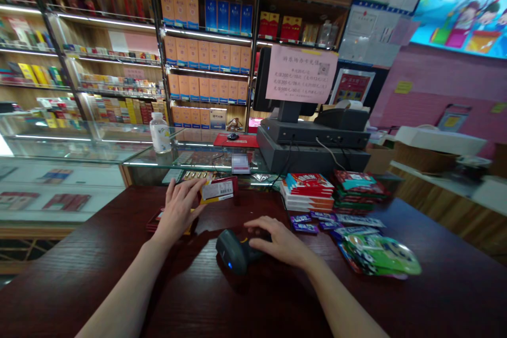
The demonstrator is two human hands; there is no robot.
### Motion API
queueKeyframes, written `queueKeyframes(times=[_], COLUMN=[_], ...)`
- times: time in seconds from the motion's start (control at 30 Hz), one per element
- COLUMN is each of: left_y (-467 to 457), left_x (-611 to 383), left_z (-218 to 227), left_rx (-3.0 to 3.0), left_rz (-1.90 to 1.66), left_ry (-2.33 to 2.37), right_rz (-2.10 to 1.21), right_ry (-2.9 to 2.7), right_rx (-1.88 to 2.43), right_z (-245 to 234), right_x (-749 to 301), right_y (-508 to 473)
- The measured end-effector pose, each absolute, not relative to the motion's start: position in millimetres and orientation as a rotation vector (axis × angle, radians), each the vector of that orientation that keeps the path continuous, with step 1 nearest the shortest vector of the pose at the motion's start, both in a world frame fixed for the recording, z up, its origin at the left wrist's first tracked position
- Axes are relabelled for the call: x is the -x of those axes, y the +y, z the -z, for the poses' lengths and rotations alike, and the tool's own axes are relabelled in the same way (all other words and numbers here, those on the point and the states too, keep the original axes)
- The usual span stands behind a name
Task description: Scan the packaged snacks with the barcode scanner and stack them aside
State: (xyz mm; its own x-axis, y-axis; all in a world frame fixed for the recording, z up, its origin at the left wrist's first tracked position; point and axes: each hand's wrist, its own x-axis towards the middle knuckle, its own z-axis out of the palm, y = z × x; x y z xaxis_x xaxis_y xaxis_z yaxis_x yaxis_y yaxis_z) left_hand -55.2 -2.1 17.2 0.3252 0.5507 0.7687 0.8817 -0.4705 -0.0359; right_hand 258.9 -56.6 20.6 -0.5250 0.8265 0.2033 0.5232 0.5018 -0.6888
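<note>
My left hand (180,208) is stretched out, palm down, above some flat dark red packets (156,220) on the counter. Its fingertips are at the left edge of a small red and yellow pack (219,190) whose white barcode label faces me; whether they touch it, I cannot tell. A black barcode scanner (233,253) with a lit blue light lies in front of me. Over its handle is my right hand (280,241), thumb and fingers apart and loosely bent. Part of the handle is hidden under that hand.
Right of my hands lie small purple packets (304,227), a green snack bag (382,254), a stack of red and white packs (309,193) and darker red-green packs (358,190). Behind stand a register with a monitor (287,111), a glass display case (190,158) and a bottle (159,133).
</note>
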Motion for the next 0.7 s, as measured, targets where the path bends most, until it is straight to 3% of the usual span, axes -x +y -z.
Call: queueKeyframes(times=[0.27,0.7], left_y=[-4,-13], left_x=[48,31], left_z=[-18,-18], left_rx=[2.219,2.284], left_rz=[0.981,0.948], left_ry=[-1.194,-1.074], right_rz=[-0.960,-1.308], right_ry=[-1.597,-1.250], right_rx=[1.149,1.210], right_z=[-13,-31], right_x=[-256,-231], right_y=[-22,-22])
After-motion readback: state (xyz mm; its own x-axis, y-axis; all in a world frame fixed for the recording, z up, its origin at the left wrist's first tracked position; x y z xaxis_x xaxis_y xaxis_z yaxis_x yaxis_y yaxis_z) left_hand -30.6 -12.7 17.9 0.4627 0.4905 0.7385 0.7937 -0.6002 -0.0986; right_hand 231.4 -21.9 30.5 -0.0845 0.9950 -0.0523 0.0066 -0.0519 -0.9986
